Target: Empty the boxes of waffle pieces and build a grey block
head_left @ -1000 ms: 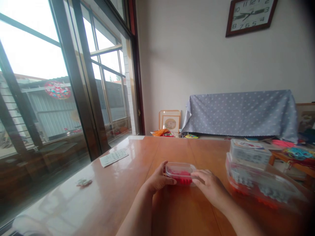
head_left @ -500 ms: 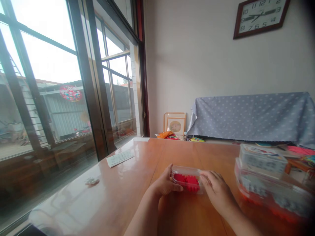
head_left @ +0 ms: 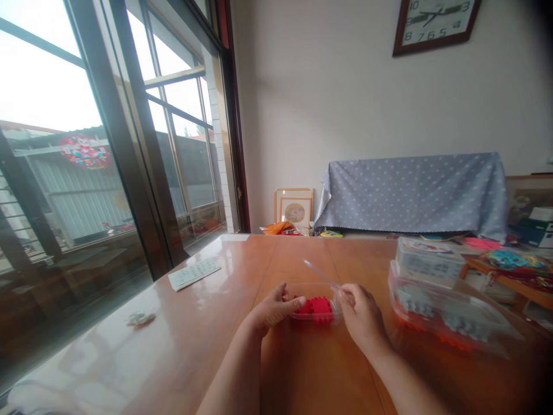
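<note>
A small clear plastic box (head_left: 313, 320) stands on the table in front of me, with red toothed plastic blocks (head_left: 322, 307) inside. At its left side, my left hand (head_left: 276, 308) grips the wall, thumb over the near rim and fingers partly hidden behind. My right hand (head_left: 360, 314) pinches the edge of a clear plastic lid (head_left: 320, 272) at the box's right end. The lid is tilted up above the box and shows almost edge-on, its left end raised.
To the right stands a larger clear container (head_left: 440, 317) of grey and orange toothed blocks, a smaller lidded box (head_left: 427, 262) on top. A paper booklet (head_left: 194, 273) and a small wrapped item (head_left: 140, 317) lie left. A window (head_left: 173, 144) borders the table.
The lid has come up off the box in my right hand. My left hand has stayed at the box's left side. The view has turned a little to the right.
</note>
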Action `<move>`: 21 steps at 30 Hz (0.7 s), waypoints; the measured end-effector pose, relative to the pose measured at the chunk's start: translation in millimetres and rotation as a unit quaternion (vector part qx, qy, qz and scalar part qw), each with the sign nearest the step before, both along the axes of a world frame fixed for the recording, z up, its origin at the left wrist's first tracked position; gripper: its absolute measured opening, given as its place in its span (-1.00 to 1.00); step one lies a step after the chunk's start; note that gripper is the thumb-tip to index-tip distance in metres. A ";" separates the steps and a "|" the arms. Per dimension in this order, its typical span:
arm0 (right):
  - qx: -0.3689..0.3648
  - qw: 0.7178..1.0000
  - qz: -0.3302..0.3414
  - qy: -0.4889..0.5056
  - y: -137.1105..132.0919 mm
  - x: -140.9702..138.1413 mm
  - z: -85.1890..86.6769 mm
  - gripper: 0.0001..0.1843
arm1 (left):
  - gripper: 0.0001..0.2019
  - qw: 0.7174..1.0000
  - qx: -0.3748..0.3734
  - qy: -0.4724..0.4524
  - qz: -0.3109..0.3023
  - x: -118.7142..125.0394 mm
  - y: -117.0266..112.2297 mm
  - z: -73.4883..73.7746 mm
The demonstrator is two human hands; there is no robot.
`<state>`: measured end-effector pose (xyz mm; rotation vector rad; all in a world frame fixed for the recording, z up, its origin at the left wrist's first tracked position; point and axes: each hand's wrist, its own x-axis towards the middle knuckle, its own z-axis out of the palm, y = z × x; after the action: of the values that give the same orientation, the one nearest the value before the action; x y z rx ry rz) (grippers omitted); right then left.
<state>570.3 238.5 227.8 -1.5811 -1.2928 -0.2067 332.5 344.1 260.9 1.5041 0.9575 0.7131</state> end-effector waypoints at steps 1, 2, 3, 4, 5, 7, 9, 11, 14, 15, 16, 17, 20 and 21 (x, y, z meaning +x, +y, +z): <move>-0.002 1.000 -0.002 -0.002 0.7 -0.4 -1.0 -0.74 | -0.26 0.999 0.017 0.023 0.039 0.9 2.2 -0.9; -0.004 1.000 -0.005 -0.003 1.4 -1.0 -1.8 -0.75 | -0.39 0.996 0.030 0.042 0.070 2.2 4.5 -2.4; -0.007 1.000 -0.006 -0.003 2.1 -1.6 -2.5 -0.75 | -0.49 0.994 0.036 0.056 0.085 3.8 6.6 -4.2; -0.010 1.000 -0.007 0.000 2.7 -2.1 -3.0 -0.76 | -0.56 0.994 0.034 0.062 0.087 5.6 8.4 -6.3; -0.014 1.000 -0.006 0.005 3.2 -2.6 -3.4 -0.76 | -0.62 0.994 0.029 0.063 0.081 7.5 9.8 -8.5; -0.019 0.999 -0.002 0.026 3.8 -3.0 -3.7 -0.74 | -0.71 0.995 0.025 0.066 0.075 11.0 11.3 -12.4; -0.019 0.998 0.000 0.061 3.8 -2.5 -3.1 -0.72 | -0.79 0.994 0.034 0.067 0.078 13.9 12.0 -14.8; -0.015 0.995 -0.006 0.100 3.5 -0.9 -1.9 -0.69 | -0.84 0.993 0.052 0.064 0.084 15.9 12.5 -15.1; 0.002 0.988 -0.024 0.150 3.2 2.0 -0.2 -0.65 | -0.85 0.990 0.090 0.057 0.097 17.4 14.0 -13.4; 0.012 0.986 -0.028 0.164 3.3 2.7 0.2 -0.63 | -0.85 0.988 0.106 0.055 0.102 17.8 14.5 -12.7; 0.021 0.984 -0.030 0.176 3.5 3.2 0.4 -0.62 | -0.85 0.985 0.125 0.054 0.107 18.3 14.8 -12.2; 0.030 0.981 -0.030 0.187 3.8 3.5 0.5 -0.61 | -0.86 0.982 0.144 0.053 0.111 19.0 14.9 -11.8; 0.048 0.975 -0.029 0.217 4.5 3.1 1.1 -0.58 | -0.87 0.971 0.199 0.055 0.118 22.2 12.6 -11.8; 0.052 0.972 -0.030 0.226 4.6 2.8 1.4 -0.58 | -0.89 0.968 0.215 0.056 0.118 23.6 11.1 -12.0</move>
<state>573.0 243.1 229.2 -1.4705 -0.8666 0.0485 356.1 355.2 248.9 1.8402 1.1287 1.0683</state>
